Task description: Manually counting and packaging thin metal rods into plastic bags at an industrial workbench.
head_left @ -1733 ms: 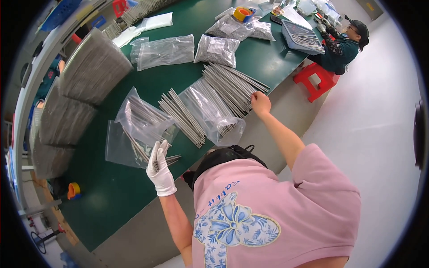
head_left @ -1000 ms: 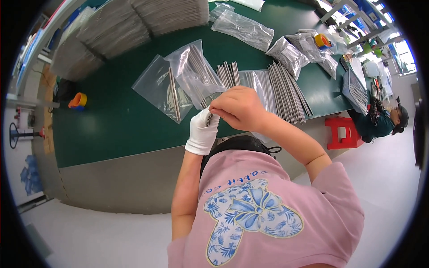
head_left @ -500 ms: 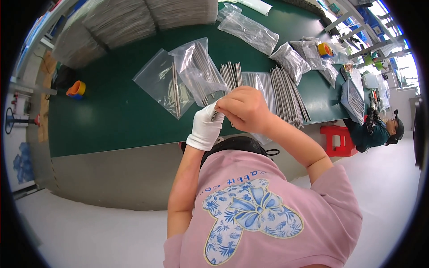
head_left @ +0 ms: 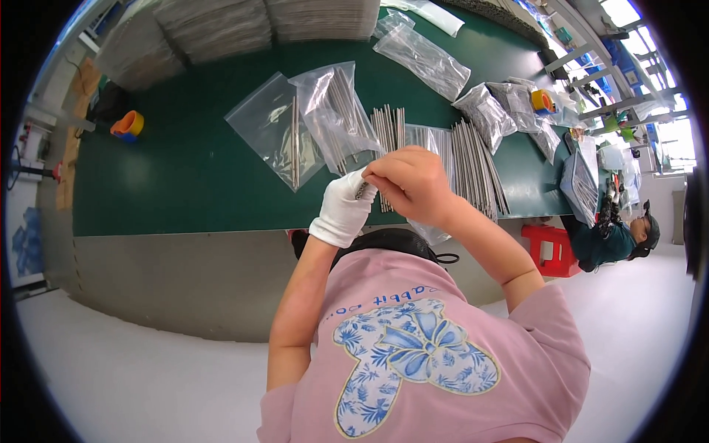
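My left hand, in a white glove, is closed round a bundle of thin metal rods whose ends show at the top of the fist. Against those ends, my bare right hand is pinched with its fingers curled; what its fingertips grip, if anything, is hidden. Just beyond the hands lies a clear plastic bag with several rods in or under it. Another clear bag to its left has a few rods on it. Loose rods lie ahead of my right hand.
More rods lie spread on the green table at right, near filled plastic bags. Tape rolls sit at far left and beyond the bags. Wrapped stacks stand at the back. Right, a person sits near a red stool.
The view has shifted slightly, moving the table and its things a little in the picture. Both hands stay together at the rod ends, with little change in their grip.
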A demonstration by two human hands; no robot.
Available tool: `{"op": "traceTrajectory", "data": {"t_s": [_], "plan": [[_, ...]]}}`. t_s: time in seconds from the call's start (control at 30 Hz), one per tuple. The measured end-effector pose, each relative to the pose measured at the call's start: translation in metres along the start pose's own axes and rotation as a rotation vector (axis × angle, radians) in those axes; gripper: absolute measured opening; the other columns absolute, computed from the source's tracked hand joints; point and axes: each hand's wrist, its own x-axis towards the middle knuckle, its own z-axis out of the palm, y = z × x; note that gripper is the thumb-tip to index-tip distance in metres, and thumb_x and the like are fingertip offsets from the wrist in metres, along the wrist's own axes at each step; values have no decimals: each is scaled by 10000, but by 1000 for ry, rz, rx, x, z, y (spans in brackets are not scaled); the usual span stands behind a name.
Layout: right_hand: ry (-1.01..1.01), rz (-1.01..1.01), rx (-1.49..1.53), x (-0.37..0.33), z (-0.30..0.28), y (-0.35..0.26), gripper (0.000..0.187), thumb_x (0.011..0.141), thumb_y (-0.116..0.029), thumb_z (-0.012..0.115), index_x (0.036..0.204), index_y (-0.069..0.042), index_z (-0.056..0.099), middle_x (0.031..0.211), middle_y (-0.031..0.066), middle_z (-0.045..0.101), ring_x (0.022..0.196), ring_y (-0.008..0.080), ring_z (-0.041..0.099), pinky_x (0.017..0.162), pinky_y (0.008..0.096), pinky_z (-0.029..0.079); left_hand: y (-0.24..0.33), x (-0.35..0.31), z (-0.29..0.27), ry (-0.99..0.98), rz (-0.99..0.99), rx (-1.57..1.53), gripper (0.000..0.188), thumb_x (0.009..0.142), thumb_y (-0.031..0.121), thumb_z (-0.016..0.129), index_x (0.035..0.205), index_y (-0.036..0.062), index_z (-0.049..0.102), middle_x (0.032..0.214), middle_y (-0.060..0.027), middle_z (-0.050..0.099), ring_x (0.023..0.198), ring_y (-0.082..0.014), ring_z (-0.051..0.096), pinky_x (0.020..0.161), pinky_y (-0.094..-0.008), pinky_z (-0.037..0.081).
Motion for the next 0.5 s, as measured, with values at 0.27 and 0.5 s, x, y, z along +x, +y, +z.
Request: {"op": "traceTrajectory", "data": {"t_s": [0.27,0.5], "plan": [[-98,-81,-185,7,-4,-5,88,672,-86,664,722,-76,592,665,44,594,573,228,568,535,314,430,-1,1,1,15,-13,-68,265,799,38,576,1061,75,592,856,-149,626,752,-319,610,640,-330,487],[-29,-67,-158,17,-12,-7,80,682,-102,651,712,-88,579,652,39,575,583,232,563,555,326,430,1,3,0,0,-80,-96,226,827,95,583,1051,73,597,850,-160,624,760,-320,611,652,-326,485]]}}
